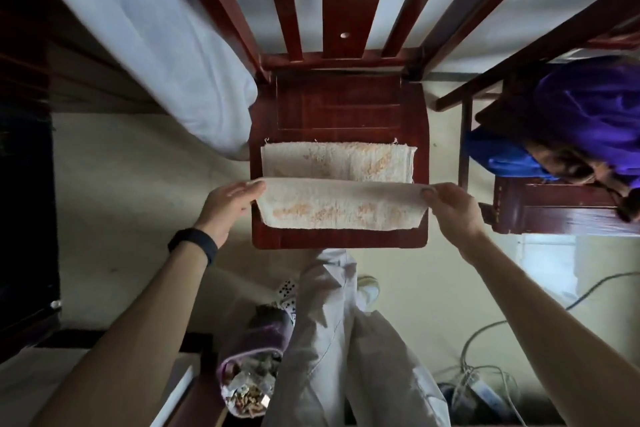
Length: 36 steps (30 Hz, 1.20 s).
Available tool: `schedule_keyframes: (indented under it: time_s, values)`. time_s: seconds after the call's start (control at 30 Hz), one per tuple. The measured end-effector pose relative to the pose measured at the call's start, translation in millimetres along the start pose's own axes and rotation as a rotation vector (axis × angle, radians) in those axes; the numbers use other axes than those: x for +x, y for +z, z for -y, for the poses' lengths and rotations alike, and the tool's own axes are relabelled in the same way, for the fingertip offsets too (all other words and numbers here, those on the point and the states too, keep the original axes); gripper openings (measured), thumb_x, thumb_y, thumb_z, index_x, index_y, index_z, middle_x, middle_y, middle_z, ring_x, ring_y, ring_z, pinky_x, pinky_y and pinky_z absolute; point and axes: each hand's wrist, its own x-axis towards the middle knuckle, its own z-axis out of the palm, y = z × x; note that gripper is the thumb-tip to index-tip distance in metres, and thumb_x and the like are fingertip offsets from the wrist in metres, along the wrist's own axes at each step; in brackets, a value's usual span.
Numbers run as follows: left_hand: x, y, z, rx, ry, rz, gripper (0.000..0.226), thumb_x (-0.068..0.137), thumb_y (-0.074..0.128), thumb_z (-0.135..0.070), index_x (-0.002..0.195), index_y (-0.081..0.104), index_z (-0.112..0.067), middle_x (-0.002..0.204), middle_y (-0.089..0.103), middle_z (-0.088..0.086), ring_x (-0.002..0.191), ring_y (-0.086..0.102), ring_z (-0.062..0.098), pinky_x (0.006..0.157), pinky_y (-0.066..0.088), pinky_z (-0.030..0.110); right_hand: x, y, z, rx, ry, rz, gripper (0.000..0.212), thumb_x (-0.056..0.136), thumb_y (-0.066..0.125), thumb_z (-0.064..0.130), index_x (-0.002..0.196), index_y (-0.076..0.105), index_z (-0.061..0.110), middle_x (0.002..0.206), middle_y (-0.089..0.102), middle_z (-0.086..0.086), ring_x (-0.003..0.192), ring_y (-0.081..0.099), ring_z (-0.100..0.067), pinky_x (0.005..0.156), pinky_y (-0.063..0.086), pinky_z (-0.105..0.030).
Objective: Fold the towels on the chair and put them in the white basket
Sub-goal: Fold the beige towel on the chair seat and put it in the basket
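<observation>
Nearest, at 6 o'clock, the person's light trousers [329, 340] stand at the front rail of the chair [339, 107]. Both bare forearms reach up from the lower corners toward the seat, the left one with a black wristband [194, 243].

The left hand [230, 206] is at the towel's 9 o'clock end. Its fingers [249, 189] lie straight and pressed together over the corner of the raised fold, and the thumb is hidden, presumably beneath to pinch. The right hand [450, 210] is at the 3 o'clock end, back of the hand up, with curled fingers [433, 196] pinching the opposite corner.

The towel [339, 208], pale with faint orange marks, lies on the front half of the seat. Its near part is lifted into a long roll-like fold between the two hands, and its far part lies flat.

The step in hand looks like a lengthwise fold. The next move calls for carrying both corners evenly toward 12 o'clock, so the lifted edge lands square on the far edge, then smoothing it.

Beyond the seat rise the chair's back slats. A white-sheeted bed [156, 45] is at 10 o'clock and a purple cloth [588, 104] on other furniture at 3 o'clock. I cannot make out the white basket.
</observation>
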Motion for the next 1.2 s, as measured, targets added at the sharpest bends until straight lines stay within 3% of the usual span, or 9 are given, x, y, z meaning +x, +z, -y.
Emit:
schedule_keyframes:
  time_s: [0.17,0.37,0.57,0.8,1.0,1.2]
  values:
    - [49.1,15.6,-12.8,-0.025,0.082,-0.104,0.023,0.085,0.074,-0.032,0.099,0.07,-0.015,0.102,0.073,0.003,0.098,0.07,0.021,0.081,0.056,0.031,45.5,20.0,15.6,0.087,0.012,-0.051,0.031,0.097,0.056,0.034,0.119,0.063,0.014,0.105,0.069,-0.004,0.093,0.064,-0.021,0.071,0.049,-0.028]
    - [91.5,21.0,-2.6,0.171,0.111,-0.217,0.023,0.077,0.074,-0.054,0.079,0.068,-0.032,0.092,0.074,0.004,0.092,0.07,0.022,0.086,0.057,0.049,77.5,38.3,18.4,0.036,0.035,-0.113,0.027,0.098,0.056,0.035,0.114,0.065,0.015,0.1,0.067,-0.002,0.084,0.061,-0.018,0.068,0.047,-0.027]
    - [104.3,34.4,1.5,0.244,0.157,-0.355,0.026,0.086,0.07,-0.045,0.097,0.064,-0.022,0.094,0.07,-0.003,0.093,0.065,0.015,0.083,0.051,0.028,94.4,46.1,19.2,-0.051,0.012,-0.141,0.031,0.099,0.054,0.037,0.118,0.066,0.016,0.098,0.063,0.003,0.089,0.06,-0.018,0.073,0.043,-0.026]
    - [110.8,40.0,0.5,0.303,0.245,-0.405,0.019,0.09,0.064,-0.045,0.095,0.06,-0.027,0.08,0.061,-0.015,0.084,0.061,0.01,0.076,0.046,0.024,104.3,55.6,17.9,-0.136,-0.01,-0.174,0.03,0.099,0.052,0.033,0.115,0.066,0.012,0.094,0.062,0.001,0.088,0.058,-0.019,0.075,0.042,-0.026]
    - [118.2,41.3,0.3,0.376,0.249,-0.422,0.025,0.093,0.058,-0.046,0.096,0.06,-0.021,0.073,0.057,-0.012,0.068,0.053,0.004,0.067,0.04,0.026,106.8,57.4,16.2,-0.158,-0.018,-0.161,0.029,0.1,0.045,0.031,0.115,0.063,0.014,0.095,0.063,-0.003,0.085,0.06,-0.024,0.073,0.046,-0.031]
    - [119.3,46.7,-0.5,0.397,0.268,-0.451,0.025,0.094,0.058,-0.042,0.096,0.058,-0.016,0.072,0.057,-0.013,0.071,0.058,0.014,0.066,0.041,0.027,106.8,62.6,17.3,-0.137,-0.017,-0.213,0.028,0.103,0.04,0.032,0.115,0.058,0.014,0.093,0.061,-0.002,0.084,0.059,-0.026,0.073,0.047,-0.034]
